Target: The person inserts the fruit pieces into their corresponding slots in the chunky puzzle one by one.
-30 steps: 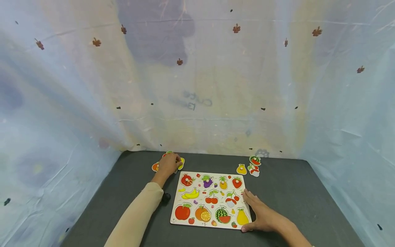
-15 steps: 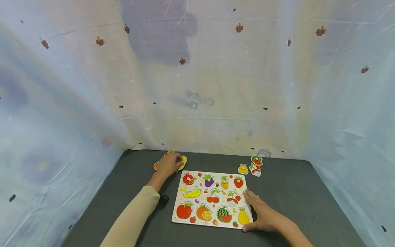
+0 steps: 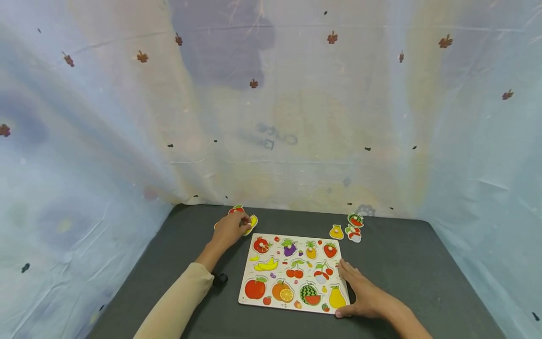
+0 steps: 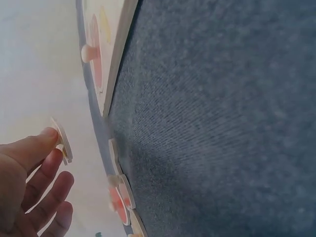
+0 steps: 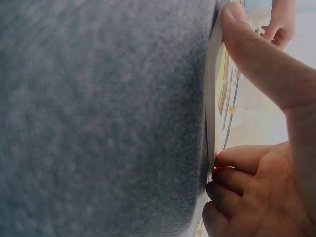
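Note:
My left hand (image 3: 228, 230) is past the far left corner of a fruit puzzle board (image 3: 275, 281). Its thumb and forefinger pinch a yellow banana puzzle piece (image 3: 253, 222). In the left wrist view the pinched piece (image 4: 63, 140) is tilted above the dark surface, and the other fingers curl loosely below. My right hand (image 3: 364, 296) rests spread along the board's right edge, thumb at the near corner. The right wrist view shows the thumb (image 5: 247, 34) on the board's edge. Knobbed pomegranate (image 3: 261, 245), grape, pineapple and strawberry pieces fill the board's far row.
An apple piece (image 3: 236, 209) lies behind my left hand, which mostly covers an orange piece (image 3: 215, 226). Beyond the board's far right corner lie pear (image 3: 336, 232), watermelon (image 3: 355, 220) and lychee (image 3: 353, 233) pieces. A patterned curtain (image 3: 271, 117) hangs behind the dark table (image 3: 406, 263).
The head view has shifted slightly left, so everything sits further right. My left hand has drawn back a little with the banana piece, uncovering more of the apple piece. My right hand stays at the board.

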Tool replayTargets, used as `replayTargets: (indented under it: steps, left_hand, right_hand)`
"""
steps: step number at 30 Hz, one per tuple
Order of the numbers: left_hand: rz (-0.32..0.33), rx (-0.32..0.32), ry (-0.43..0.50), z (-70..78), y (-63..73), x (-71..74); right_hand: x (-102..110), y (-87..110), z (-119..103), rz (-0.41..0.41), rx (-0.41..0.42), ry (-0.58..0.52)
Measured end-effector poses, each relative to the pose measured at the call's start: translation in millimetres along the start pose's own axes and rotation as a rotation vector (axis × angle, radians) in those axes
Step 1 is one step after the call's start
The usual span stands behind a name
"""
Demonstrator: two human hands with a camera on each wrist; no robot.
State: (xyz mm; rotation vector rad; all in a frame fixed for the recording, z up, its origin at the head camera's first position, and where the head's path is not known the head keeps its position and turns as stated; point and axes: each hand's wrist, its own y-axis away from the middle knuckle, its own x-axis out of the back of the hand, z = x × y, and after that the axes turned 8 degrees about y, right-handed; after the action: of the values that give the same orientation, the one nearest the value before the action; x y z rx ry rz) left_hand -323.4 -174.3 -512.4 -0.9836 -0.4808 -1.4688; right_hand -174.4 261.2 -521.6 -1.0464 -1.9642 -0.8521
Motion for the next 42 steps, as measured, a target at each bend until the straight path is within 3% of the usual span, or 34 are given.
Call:
replayTargets:
  steps: [21, 33, 42]
  left_hand:
    - [-0.055, -0.143, -0.03, 20.6, 30.5, 3.3]
    - [-0.2, -0.249, -0.067, 30.0, 39.9, 0.5]
    - [-0.291, -0.273, -0.077, 37.8, 43.0, -2.3]
  right_hand:
    - [-0.9, -1.5, 1.8, 0.01, 0.003, -0.003]
    - [0.1, -1.8, 1.7, -0.006, -0.012, -0.008]
    - [0.1, -1.0, 2.6, 0.002, 0.014, -0.017]
